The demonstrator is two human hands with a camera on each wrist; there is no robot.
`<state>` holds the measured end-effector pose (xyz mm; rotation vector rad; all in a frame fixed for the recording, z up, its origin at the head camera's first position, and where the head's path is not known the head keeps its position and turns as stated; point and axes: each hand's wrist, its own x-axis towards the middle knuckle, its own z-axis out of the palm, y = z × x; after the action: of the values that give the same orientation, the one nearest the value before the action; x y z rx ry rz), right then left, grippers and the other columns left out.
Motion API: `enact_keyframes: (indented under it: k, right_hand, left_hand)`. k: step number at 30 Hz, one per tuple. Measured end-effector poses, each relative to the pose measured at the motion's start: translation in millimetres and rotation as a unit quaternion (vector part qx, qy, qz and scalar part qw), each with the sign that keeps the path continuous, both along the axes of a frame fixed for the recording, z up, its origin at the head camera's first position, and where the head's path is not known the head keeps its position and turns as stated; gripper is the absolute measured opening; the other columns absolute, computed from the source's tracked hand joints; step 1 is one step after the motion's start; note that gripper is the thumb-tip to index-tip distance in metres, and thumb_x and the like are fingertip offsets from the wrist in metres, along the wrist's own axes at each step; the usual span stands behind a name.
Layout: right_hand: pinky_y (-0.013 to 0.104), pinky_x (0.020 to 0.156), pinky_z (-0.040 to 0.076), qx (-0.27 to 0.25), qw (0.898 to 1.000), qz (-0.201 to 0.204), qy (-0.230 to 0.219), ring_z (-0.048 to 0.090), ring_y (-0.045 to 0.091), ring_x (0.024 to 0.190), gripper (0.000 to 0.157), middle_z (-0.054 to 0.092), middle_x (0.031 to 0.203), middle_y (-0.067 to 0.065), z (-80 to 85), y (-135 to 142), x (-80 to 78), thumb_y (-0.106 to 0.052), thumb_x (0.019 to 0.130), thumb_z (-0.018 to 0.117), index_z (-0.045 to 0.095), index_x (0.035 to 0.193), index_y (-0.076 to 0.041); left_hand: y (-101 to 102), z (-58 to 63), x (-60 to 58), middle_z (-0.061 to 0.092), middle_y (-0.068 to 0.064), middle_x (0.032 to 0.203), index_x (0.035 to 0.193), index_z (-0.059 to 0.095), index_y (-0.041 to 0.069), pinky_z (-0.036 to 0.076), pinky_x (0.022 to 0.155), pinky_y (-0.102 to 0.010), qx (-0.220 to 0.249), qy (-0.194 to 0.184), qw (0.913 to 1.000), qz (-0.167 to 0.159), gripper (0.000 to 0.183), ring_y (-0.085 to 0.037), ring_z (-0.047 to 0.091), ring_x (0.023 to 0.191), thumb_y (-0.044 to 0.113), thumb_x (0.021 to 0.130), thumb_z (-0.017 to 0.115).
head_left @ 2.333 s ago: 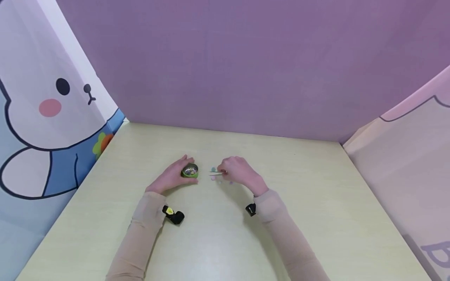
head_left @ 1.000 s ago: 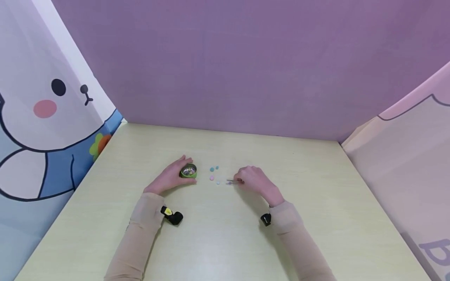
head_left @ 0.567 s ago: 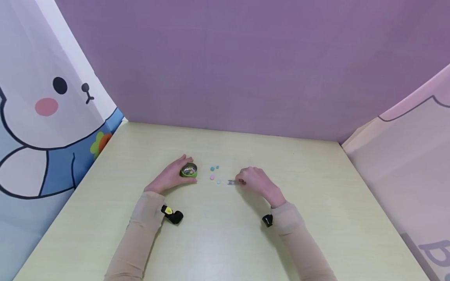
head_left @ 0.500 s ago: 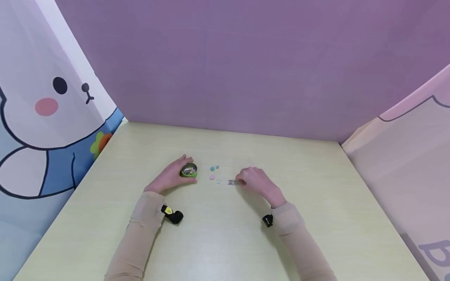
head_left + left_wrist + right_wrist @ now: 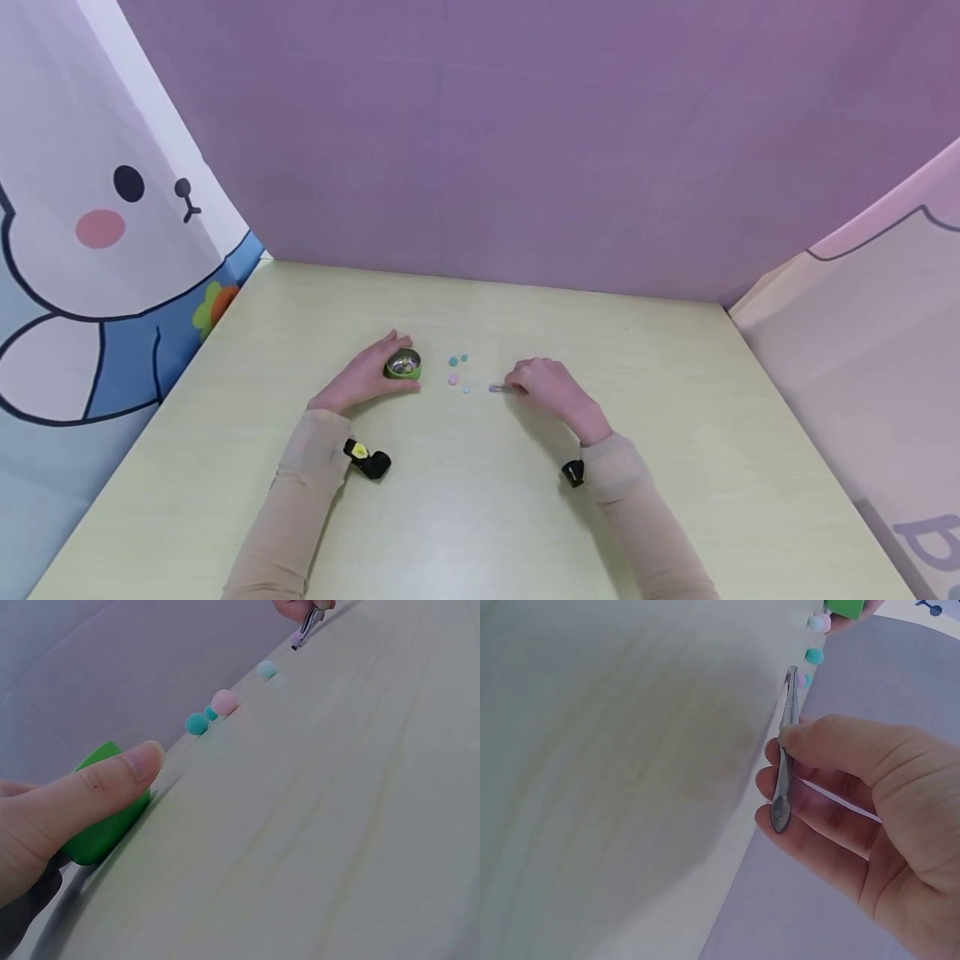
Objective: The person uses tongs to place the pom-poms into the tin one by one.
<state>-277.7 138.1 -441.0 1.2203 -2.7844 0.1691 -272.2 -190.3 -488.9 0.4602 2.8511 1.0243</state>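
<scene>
Tweezers (image 5: 783, 778) in right hand (image 5: 551, 392), bowl (image 5: 406, 375) in left (image 5: 366, 377).

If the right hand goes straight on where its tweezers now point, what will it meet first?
Beyond the lilac pompom at the tips of the tweezers, the right hand would probably meet the pale blue pompom first, though the tips' exact height is unclear.

Balls (image 5: 224, 703) on table (image 5: 465, 517) between bowl (image 5: 406, 375), left, and tweezers (image 5: 782, 787), right
</scene>
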Motion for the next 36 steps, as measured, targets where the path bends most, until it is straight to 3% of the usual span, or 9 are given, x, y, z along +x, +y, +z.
enact_keyframes:
  k: [9,17,36]
  right_hand:
    - [0.017,0.054,0.034,-0.003,1.000,0.000,0.004,0.040,0.008,0.061,0.021,0.065,0.073,-0.001,1.9,1,1.2,0.006,0.083,0.068,0.068,0.072,-0.012]
    - [0.016,0.052,0.035,-0.016,0.999,0.019,0.035,0.040,0.007,0.060,0.021,0.064,0.070,0.000,4.3,0,-3.6,0.005,0.084,0.068,0.069,0.072,-0.011]
    - [0.016,0.052,0.021,-0.039,0.998,0.045,0.037,0.030,0.007,0.059,0.030,0.045,0.062,-0.003,17.7,-20,-13.5,0.013,0.079,0.057,0.057,0.063,-0.012]
  left_hand:
    - [-1,-0.3,1.1,0.018,-0.026,0.163,0.153,0.035,0.007,0.026,0.119,-0.063,0.000,-0.005,1.0000,0.005,0.096,-0.047,0.025,0.148,0.047,0.079,0.080]
    - [-1,0.2,1.2,0.017,-0.028,0.163,0.153,0.035,0.006,0.027,0.119,-0.064,0.004,-0.002,1.0000,0.002,0.096,-0.049,0.026,0.147,0.047,0.079,0.080]
    - [-1,-1.9,-0.5,0.015,-0.026,0.164,0.154,0.033,0.008,0.025,0.120,-0.063,0.003,-0.012,0.9999,0.002,0.097,-0.048,0.024,0.149,0.047,0.079,0.080]
